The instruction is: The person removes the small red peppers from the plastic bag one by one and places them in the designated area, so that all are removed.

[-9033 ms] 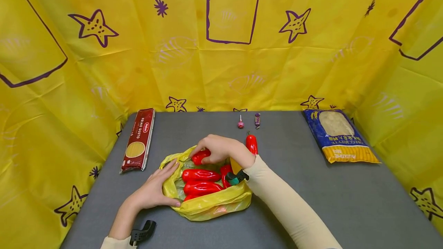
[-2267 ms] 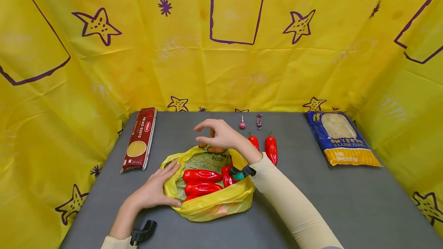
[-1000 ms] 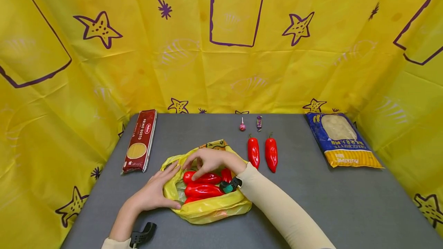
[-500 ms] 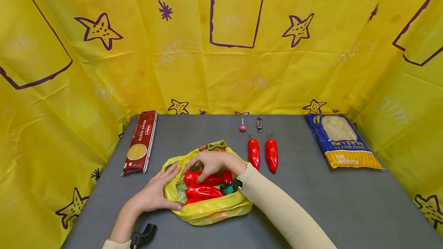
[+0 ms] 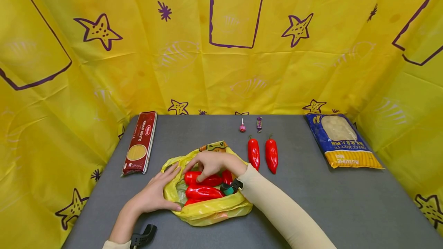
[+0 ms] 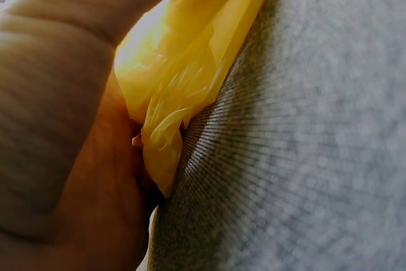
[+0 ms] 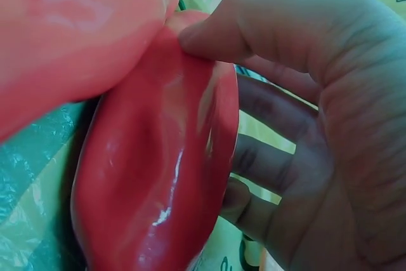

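Observation:
A yellow plastic bag (image 5: 214, 212) lies with its mouth spread, several glossy long red peppers inside. My left hand (image 5: 150, 193) rests along the bag's left rim, fingers and thumb straight and spread; in the left wrist view the yellow plastic (image 6: 190, 55) bunches by the palm. Reaching into the bag, my right hand (image 5: 212, 163) grips a red pepper (image 5: 192, 178), thumb on the near side. The right wrist view shows that red pepper (image 7: 139, 157) between thumb and fingers. Another red pepper (image 5: 204, 193) lies in front of it, and one more (image 5: 227, 176) to the right.
Two red peppers, one left (image 5: 253, 153) and one right (image 5: 271, 155), lie side by side right of the bag. Behind them are a lollipop (image 5: 242, 126) and a wrapped candy (image 5: 259, 124). A spaghetti pack (image 5: 140, 141) lies at left, a blue orecchiette bag (image 5: 340, 139) at right.
A red pepper has gone from the bag to the table, beside the first one. My right hand has come back down into the bag and taken hold of another. The left hand has stayed.

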`<state>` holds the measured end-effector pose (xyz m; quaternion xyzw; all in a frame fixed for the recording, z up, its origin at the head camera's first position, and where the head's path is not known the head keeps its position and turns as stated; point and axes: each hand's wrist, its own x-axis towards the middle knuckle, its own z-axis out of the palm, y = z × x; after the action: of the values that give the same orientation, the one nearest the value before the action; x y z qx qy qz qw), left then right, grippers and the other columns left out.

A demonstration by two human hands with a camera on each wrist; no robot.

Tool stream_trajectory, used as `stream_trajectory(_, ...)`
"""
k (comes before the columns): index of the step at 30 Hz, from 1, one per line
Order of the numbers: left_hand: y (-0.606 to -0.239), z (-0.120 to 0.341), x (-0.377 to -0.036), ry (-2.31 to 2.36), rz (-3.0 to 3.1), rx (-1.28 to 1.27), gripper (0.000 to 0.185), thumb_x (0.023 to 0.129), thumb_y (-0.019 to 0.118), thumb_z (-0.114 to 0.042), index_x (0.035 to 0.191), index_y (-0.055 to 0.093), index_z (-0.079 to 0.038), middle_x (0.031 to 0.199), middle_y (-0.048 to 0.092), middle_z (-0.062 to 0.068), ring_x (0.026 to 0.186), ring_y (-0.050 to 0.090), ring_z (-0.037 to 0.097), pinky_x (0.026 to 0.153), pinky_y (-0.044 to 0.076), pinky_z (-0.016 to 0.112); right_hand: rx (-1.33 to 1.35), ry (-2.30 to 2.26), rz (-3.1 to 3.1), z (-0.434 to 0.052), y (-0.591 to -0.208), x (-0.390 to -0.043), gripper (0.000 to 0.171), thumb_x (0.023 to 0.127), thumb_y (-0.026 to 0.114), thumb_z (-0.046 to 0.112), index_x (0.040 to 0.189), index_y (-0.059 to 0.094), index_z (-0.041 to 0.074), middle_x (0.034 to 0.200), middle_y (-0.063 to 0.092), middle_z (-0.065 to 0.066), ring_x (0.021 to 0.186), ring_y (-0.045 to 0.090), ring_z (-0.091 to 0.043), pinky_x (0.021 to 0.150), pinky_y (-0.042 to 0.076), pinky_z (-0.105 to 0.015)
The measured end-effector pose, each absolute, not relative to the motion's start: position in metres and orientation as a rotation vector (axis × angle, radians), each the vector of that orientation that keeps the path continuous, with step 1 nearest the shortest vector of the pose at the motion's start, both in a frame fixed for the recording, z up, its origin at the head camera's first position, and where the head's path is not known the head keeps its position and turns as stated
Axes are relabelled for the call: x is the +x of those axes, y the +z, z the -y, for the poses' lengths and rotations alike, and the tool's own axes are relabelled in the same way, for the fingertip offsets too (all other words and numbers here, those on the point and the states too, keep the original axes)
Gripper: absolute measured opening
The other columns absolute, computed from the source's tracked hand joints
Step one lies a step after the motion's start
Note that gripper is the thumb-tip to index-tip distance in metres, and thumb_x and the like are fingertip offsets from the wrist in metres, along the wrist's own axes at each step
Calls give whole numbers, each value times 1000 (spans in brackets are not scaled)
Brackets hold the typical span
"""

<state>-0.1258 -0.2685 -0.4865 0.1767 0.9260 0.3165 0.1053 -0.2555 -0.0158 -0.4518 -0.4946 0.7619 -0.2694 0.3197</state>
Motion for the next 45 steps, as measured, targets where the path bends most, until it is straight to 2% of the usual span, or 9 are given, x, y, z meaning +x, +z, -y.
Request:
stream_trajectory(6,-488,268,-125,938,-2732,527,123,69,95,-60,166,38,-12,175,26,12,146,34,54,110,31,79,-1293,-712,-2016,14,-452,-255,51,91,78,8,140,71,20,56,38,10,48,36,-5,48,34,-19)
stream_trajectory(23,-491,270,-126,942,-2752,544,122,68,94,-62,165,40,-12,175,27,11,144,35,57,109,31,80,-1277,-694,-2117,6,-428,-251,49,92,79,12,138,72,25,60,56,5,47,46,-11,47,44,-22)
stream_trajectory(28,-491,270,-125,938,-2755,560,123,68,95,-62,164,40,-9,175,28,13,143,38,55,108,32,79,-1291,-670,-2144,2,-425,-251,48,92,80,14,138,73,26,72,62,3,57,52,-12,53,48,-23)
stream_trajectory(34,-493,269,-127,926,-2766,550,124,66,95,-64,164,40,-10,175,28,11,141,41,46,110,35,74,-1319,-666,-2171,-2,-416,-249,49,92,79,14,139,72,23,89,66,-1,68,57,-12,58,51,-24)
stream_trajectory(38,-494,270,-128,926,-2761,539,125,66,94,-64,165,40,-10,175,28,10,142,40,48,110,34,75,-1339,-660,-2176,-4,-413,-249,50,91,79,13,140,72,22,87,64,-2,65,53,-11,56,48,-23)
stream_trajectory(45,-493,270,-126,940,-2746,525,124,66,95,-64,165,40,-11,175,26,11,145,35,56,111,30,79,-1349,-689,-2187,-9,-409,-250,50,91,77,12,139,72,23,71,56,1,47,46,-10,47,45,-23)
